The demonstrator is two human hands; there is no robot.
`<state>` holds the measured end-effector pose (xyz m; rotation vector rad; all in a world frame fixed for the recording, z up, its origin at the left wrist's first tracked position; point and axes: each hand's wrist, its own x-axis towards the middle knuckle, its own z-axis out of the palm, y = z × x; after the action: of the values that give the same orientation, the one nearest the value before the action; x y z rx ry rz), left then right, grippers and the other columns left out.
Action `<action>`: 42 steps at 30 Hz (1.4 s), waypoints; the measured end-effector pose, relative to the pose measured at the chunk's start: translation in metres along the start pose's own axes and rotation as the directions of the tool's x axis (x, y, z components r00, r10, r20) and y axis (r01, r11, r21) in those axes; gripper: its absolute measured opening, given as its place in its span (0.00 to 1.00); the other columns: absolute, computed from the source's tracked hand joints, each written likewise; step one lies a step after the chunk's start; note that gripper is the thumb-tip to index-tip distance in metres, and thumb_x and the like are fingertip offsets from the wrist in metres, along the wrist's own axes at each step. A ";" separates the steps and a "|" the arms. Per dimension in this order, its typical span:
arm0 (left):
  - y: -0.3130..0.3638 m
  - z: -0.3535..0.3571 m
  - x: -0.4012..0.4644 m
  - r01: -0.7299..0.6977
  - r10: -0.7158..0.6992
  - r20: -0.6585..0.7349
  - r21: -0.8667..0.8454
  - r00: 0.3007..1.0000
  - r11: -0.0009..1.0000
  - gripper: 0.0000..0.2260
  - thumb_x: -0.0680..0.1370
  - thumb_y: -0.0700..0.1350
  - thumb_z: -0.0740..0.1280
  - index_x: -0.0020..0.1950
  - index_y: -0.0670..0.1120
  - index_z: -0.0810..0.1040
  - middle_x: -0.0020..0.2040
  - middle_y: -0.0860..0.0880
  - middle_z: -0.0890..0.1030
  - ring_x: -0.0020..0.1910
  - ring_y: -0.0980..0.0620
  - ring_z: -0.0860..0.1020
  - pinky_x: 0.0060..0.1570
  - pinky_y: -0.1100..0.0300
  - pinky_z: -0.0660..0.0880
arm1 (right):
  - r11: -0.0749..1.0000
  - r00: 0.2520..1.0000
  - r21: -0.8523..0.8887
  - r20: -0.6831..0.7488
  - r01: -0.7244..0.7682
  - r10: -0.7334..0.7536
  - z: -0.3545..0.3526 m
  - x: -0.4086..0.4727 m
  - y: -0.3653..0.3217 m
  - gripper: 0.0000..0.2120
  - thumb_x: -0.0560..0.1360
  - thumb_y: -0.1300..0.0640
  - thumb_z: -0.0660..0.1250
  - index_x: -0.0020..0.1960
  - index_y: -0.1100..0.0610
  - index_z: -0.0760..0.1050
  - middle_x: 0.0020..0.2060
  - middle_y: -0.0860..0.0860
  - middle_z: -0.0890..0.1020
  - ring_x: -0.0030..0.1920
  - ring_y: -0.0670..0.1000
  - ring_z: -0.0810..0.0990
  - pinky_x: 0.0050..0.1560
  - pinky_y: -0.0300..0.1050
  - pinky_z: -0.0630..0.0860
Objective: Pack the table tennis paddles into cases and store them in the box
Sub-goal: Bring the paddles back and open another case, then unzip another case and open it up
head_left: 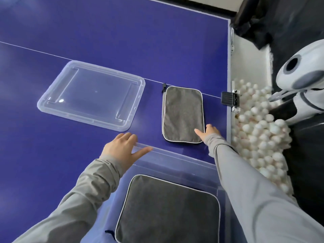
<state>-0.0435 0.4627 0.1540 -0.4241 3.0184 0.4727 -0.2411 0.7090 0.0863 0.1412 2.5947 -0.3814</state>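
Note:
A grey paddle case (pixel 183 114) with white piping lies zipped on the blue table (pixel 105 32), its zip pull at the far left corner. My right hand (pixel 209 131) touches its near right corner, thumb on top, fingers at the edge. A second grey case (pixel 166 211) lies flat inside the clear plastic box (pixel 184 159) at the near edge. My left hand (pixel 122 149) rests open on the box's far left rim, fingers spread. No bare paddle is in view.
The box's clear lid (pixel 91 94) lies flat on the table to the left of the far case. A black net clamp (pixel 229 99) grips the table's right edge. Beyond that edge lie several white balls (pixel 259 134) and a white-grey ball machine (pixel 301 74).

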 end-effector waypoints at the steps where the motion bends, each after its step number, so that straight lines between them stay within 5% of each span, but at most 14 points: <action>1: 0.000 0.001 0.000 -0.007 0.007 -0.004 0.007 1.000 1.000 0.51 0.54 0.79 0.26 0.47 0.49 0.73 0.44 0.55 0.75 0.52 0.53 0.73 0.35 0.60 0.68 | 1.000 1.000 0.005 0.008 -0.019 0.019 0.003 0.005 -0.001 0.34 0.73 0.41 0.64 0.68 0.64 0.63 0.66 0.61 0.69 0.67 0.61 0.68 0.65 0.53 0.66; 15: -0.002 0.005 -0.001 -0.078 0.077 -0.089 -0.006 0.993 0.997 0.45 0.65 0.77 0.33 0.40 0.43 0.75 0.37 0.49 0.76 0.40 0.47 0.76 0.27 0.59 0.67 | 0.971 0.989 0.197 -0.017 -0.139 0.145 0.014 0.034 -0.009 0.42 0.64 0.44 0.76 0.66 0.60 0.58 0.66 0.59 0.67 0.63 0.63 0.72 0.59 0.55 0.71; 26: -0.001 0.005 0.000 -0.060 0.064 -0.055 0.079 0.996 0.995 0.52 0.54 0.77 0.23 0.48 0.48 0.73 0.46 0.54 0.75 0.52 0.53 0.74 0.35 0.60 0.68 | 0.849 0.949 0.484 -0.309 0.212 -0.061 -0.012 -0.007 -0.028 0.32 0.65 0.57 0.76 0.61 0.58 0.60 0.50 0.52 0.70 0.47 0.55 0.71 0.48 0.45 0.68; 31: -0.003 0.008 0.003 -0.023 0.021 0.024 0.092 0.999 0.996 0.29 0.71 0.72 0.50 0.50 0.48 0.72 0.50 0.54 0.75 0.56 0.52 0.73 0.37 0.58 0.67 | 0.736 0.912 0.599 -0.407 0.316 -0.060 -0.030 -0.036 -0.045 0.27 0.65 0.62 0.73 0.58 0.56 0.63 0.46 0.51 0.73 0.42 0.54 0.74 0.46 0.42 0.69; 35: -0.001 0.005 0.002 0.011 -0.015 0.055 0.082 0.998 0.997 0.25 0.73 0.69 0.55 0.53 0.48 0.72 0.54 0.54 0.75 0.59 0.52 0.72 0.40 0.57 0.69 | 0.592 0.839 0.673 -0.544 0.443 -0.010 -0.048 -0.068 -0.049 0.26 0.65 0.65 0.72 0.59 0.59 0.65 0.38 0.42 0.71 0.35 0.43 0.72 0.35 0.26 0.66; 37: 0.001 0.001 -0.001 -0.016 0.015 0.038 0.016 0.999 1.000 0.24 0.75 0.66 0.57 0.58 0.48 0.72 0.57 0.52 0.74 0.61 0.51 0.71 0.48 0.55 0.71 | 0.492 0.806 0.710 -0.591 0.505 0.027 -0.059 -0.089 -0.050 0.25 0.66 0.67 0.72 0.58 0.61 0.64 0.41 0.45 0.72 0.37 0.42 0.72 0.37 0.23 0.67; 39: 0.002 -0.007 -0.006 -0.062 0.037 -0.109 -0.233 0.993 0.971 0.22 0.77 0.59 0.60 0.65 0.47 0.70 0.62 0.49 0.73 0.62 0.48 0.72 0.60 0.53 0.68 | 0.366 0.787 0.746 -0.615 0.556 0.058 -0.068 -0.114 -0.051 0.24 0.67 0.70 0.71 0.56 0.58 0.63 0.45 0.50 0.73 0.39 0.43 0.74 0.40 0.26 0.70; 42: -0.002 -0.022 -0.013 -0.052 -0.169 -0.279 -0.641 0.945 0.766 0.17 0.80 0.49 0.60 0.65 0.42 0.70 0.61 0.45 0.73 0.58 0.46 0.74 0.59 0.58 0.69 | 0.233 0.790 0.783 -0.607 0.577 0.082 -0.069 -0.158 -0.056 0.23 0.68 0.72 0.70 0.54 0.57 0.62 0.41 0.46 0.74 0.34 0.36 0.77 0.38 0.27 0.72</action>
<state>-0.0311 0.4577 0.1760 -0.6829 3.0264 1.6027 -0.1471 0.6713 0.2364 0.2338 2.3970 -2.4077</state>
